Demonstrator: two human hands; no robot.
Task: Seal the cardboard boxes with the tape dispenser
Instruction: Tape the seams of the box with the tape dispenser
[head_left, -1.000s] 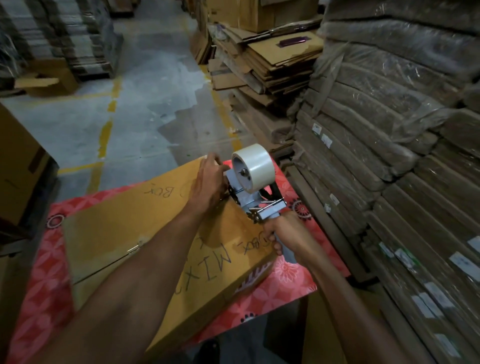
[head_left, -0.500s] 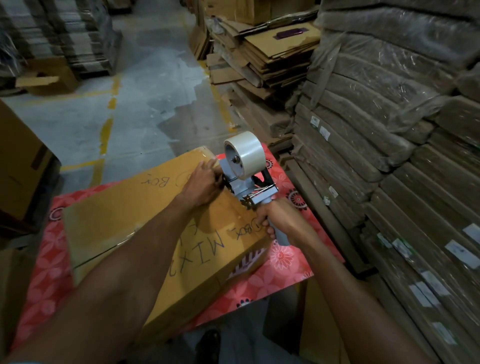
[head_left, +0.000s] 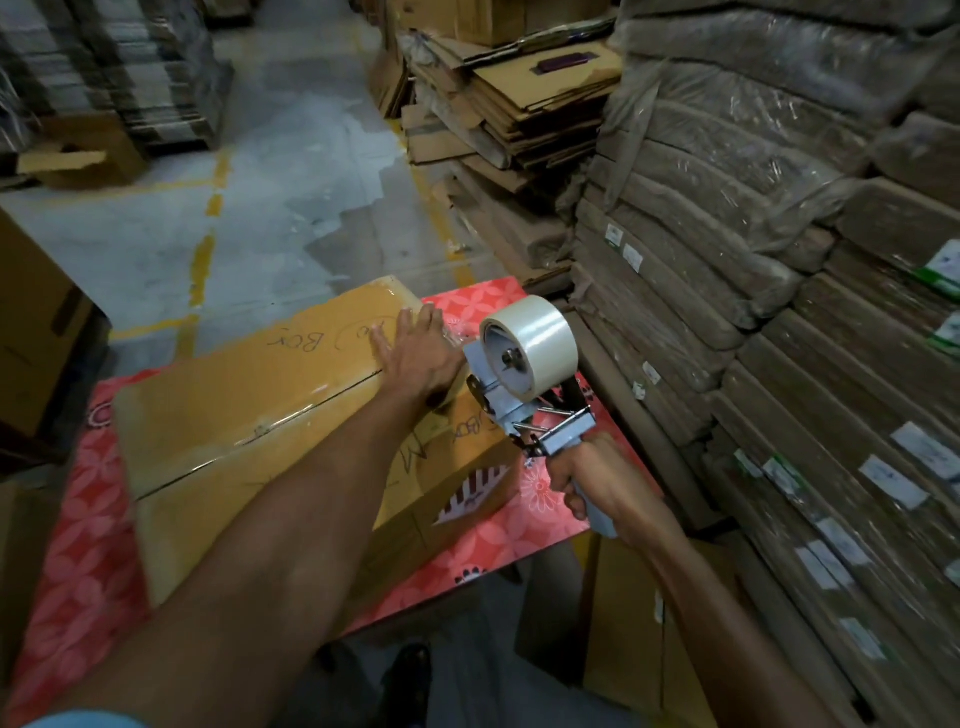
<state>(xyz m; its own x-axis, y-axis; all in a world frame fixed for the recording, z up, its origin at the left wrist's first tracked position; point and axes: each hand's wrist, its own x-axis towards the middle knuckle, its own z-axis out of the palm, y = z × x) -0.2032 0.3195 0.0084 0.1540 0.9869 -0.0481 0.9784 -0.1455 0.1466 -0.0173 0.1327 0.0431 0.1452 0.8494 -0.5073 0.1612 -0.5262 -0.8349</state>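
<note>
A worker's left hand (head_left: 415, 353) lies flat, fingers straight and slightly spread, palm down on the top of a cardboard box (head_left: 249, 415) at its right-hand end, over the centre seam (head_left: 270, 426). The right hand (head_left: 592, 478) has its fingers wrapped tightly round the grey handle of a tape dispenser (head_left: 511, 400). The box lies on a table covered in a red floral cloth (head_left: 78, 545). Its long axis runs from the worker's near left to the far right, and the seam, glossy with clear tape, runs the same way down the middle of the top. Handwritten black lettering marks the lid. The dispenser is held at the box's right-hand end, just beside the flattened left hand. It is tilted, its long axis running from the handle, low and towards the worker, up to the roll of pale tape (head_left: 535, 338), which stands highest and furthest away. Its front end points left towards the end of the box; whether it touches the cardboard cannot be made out. To the right of the table rise bundles of flattened cartons in plastic wrap (head_left: 727, 260), with loose folded cardboard (head_left: 519, 104) piled beyond them. A broken yellow line (head_left: 202, 265) crosses the concrete floor behind the box.
</note>
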